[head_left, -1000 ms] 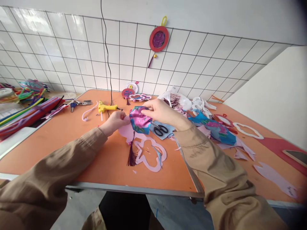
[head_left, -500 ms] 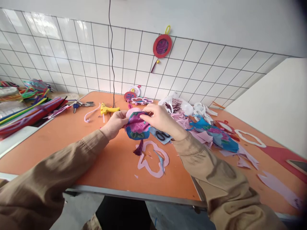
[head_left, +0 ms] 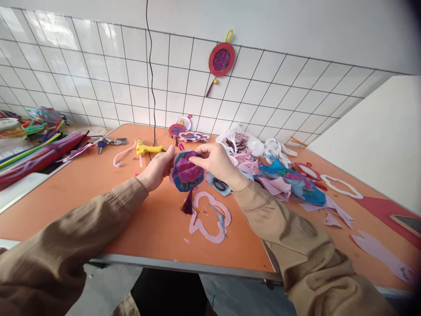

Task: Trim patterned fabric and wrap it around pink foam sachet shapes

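A pink-backed ornament with blue and magenta flowered fabric [head_left: 188,172] is held above the orange table [head_left: 144,232]. My left hand [head_left: 157,169] grips its left edge, thumb up. The fingers of my right hand [head_left: 215,161] pinch the fabric at its upper right. A dark purple tassel [head_left: 187,204] hangs from the bottom, and a small pink loop shows at the top. Below and to the right lies a pink cloud-shaped paper frame [head_left: 193,224] with a blue scrap on it. Black scissor handles [head_left: 220,185] show beside my right wrist.
A yellow glue gun [head_left: 146,148] and keys [head_left: 102,144] lie at the back left, near pipe cleaners [head_left: 39,160]. Fabric and paper scraps [head_left: 276,186] cover the right, with a white cloud frame [head_left: 342,186]. A red round ornament [head_left: 214,66] hangs on the tiled wall.
The flowered fabric now covers more of the pink backing's top. My left thumb has lifted off the front and points upward; my right hand still pinches the fabric.
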Demonstrator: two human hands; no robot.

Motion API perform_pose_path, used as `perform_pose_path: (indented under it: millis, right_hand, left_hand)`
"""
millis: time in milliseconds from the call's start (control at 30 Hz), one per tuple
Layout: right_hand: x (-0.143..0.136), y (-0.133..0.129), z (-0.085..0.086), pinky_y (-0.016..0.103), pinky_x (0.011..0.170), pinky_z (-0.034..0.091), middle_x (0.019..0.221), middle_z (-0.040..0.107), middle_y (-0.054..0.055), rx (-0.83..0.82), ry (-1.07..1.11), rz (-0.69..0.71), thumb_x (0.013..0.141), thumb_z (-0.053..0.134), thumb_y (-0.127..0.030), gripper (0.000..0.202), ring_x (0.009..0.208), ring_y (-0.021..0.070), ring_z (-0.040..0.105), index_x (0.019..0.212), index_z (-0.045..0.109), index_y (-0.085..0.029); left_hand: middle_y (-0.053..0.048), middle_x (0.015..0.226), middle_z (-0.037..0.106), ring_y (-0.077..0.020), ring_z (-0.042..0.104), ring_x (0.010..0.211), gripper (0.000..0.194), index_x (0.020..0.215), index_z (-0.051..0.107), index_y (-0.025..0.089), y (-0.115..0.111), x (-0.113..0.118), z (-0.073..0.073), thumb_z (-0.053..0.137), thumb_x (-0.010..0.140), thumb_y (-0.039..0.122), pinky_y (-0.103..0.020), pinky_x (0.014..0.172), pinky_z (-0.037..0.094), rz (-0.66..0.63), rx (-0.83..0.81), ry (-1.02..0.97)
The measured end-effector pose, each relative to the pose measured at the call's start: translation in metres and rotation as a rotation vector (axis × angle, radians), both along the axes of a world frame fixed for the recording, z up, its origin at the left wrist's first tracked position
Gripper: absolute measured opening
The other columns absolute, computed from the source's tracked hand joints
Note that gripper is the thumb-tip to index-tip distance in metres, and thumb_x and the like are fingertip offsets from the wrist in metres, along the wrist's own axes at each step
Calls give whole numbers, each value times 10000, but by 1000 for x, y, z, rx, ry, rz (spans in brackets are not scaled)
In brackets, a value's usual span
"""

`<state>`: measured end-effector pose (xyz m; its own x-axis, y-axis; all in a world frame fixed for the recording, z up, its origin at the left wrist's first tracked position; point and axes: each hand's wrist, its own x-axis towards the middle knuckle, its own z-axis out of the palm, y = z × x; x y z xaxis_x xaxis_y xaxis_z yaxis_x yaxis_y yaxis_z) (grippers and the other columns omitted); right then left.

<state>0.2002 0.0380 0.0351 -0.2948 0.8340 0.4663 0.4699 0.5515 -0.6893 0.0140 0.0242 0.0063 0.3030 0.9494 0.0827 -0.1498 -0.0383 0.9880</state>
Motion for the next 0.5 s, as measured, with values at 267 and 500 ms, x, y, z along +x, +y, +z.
perform_pose_path:
  millis: [267,500]
  right_hand:
    - [-4,-2,-4,288,600,419,625,584,9,-25,53,-14,682,727,-301,211,634,151,545,630,562,-181]
    - [4,-1,1,312,630,493,733,670,22,-201,183,195,686,728,-333,366,663,173,621,999,646,-162]
  left_hand:
    - [-17,591,610,-129,535,490,405,730,662,146,-12,6,8,796,645,518,-241,439,395,109,98,228]
    - [-4,530,589,-122,527,449,378,675,637,153,-11,3,12,775,658,505,-230,418,399,91,144,236]
